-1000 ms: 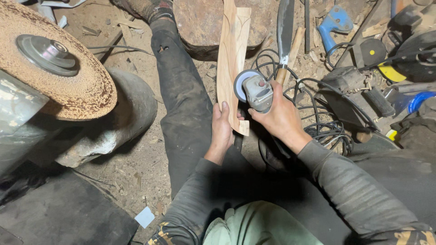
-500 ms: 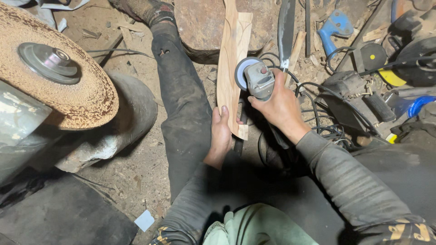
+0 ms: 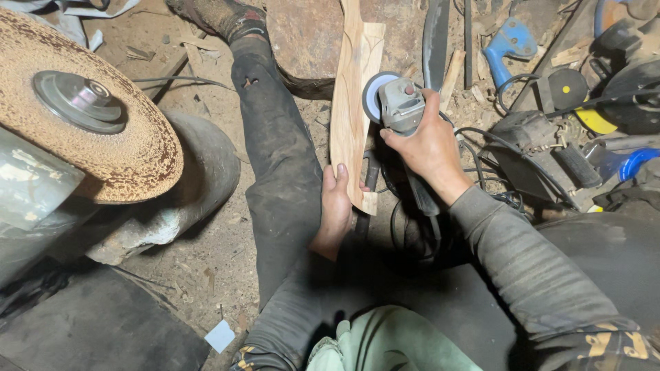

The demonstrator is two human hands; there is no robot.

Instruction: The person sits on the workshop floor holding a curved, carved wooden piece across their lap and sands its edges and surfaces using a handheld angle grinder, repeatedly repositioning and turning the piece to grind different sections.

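A long pale carved wooden piece [image 3: 349,117] lies lengthwise in front of me, running up past my outstretched left leg [image 3: 275,144]. My left hand [image 3: 335,209] grips its near end from the left side. My right hand [image 3: 427,144] holds a grey angle grinder [image 3: 399,103], whose round disc [image 3: 372,96] sits against the right edge of the wood about halfway up. The grinder's black cable runs down past my right forearm.
A big worn sanding disc [image 3: 82,110] on a motor stands at the left. Tools, black cables, a blue-handled tool [image 3: 505,45] and a yellow-and-black disc [image 3: 584,103] clutter the right. A flat stone [image 3: 309,34] lies at the far end. The dirt floor carries wood chips.
My right hand has drawn the grinder a little further up along the right edge of the wood. My left hand keeps its grip on the near end.
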